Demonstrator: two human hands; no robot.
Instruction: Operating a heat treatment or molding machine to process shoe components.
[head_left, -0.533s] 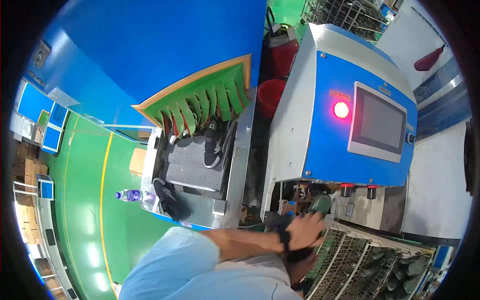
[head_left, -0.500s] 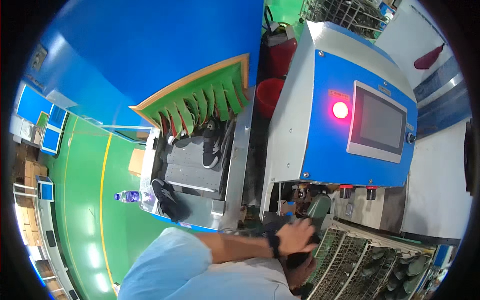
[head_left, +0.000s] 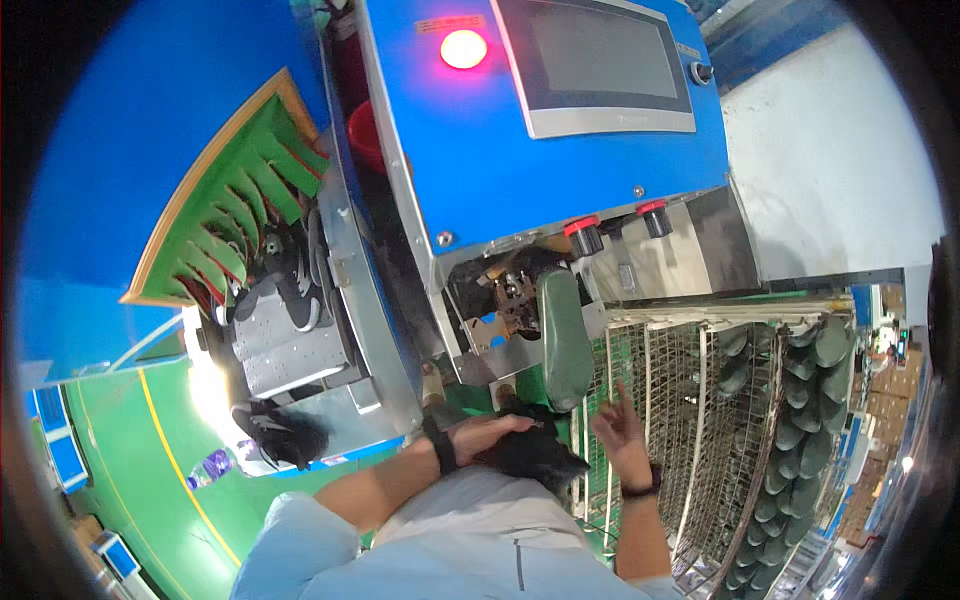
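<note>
My left hand [head_left: 488,438] grips a black shoe upper [head_left: 545,458] in front of my waist, its fingers partly hidden by the dark material. To the right of it, my right hand [head_left: 622,438] is raised and apart from the upper, fingers spread with the index extended and nothing held. Just beyond both hands, a dark green shoe last [head_left: 567,345] juts toward me from the opening under the blue machine [head_left: 560,180]. Metal parts [head_left: 510,305] show inside that opening.
A wire rack [head_left: 700,400] with several green lasts [head_left: 790,440] stands right. On the left, a conveyor [head_left: 285,345] carries black shoes under green flaps [head_left: 240,205]; another black shoe [head_left: 278,430] sits on its near end beside a bottle [head_left: 210,468]. The machine's red lamp [head_left: 464,49] glows.
My view has shifted right and closer to the blue machine. My right hand, earlier together with the left at the black upper, has moved away to the right and opened.
</note>
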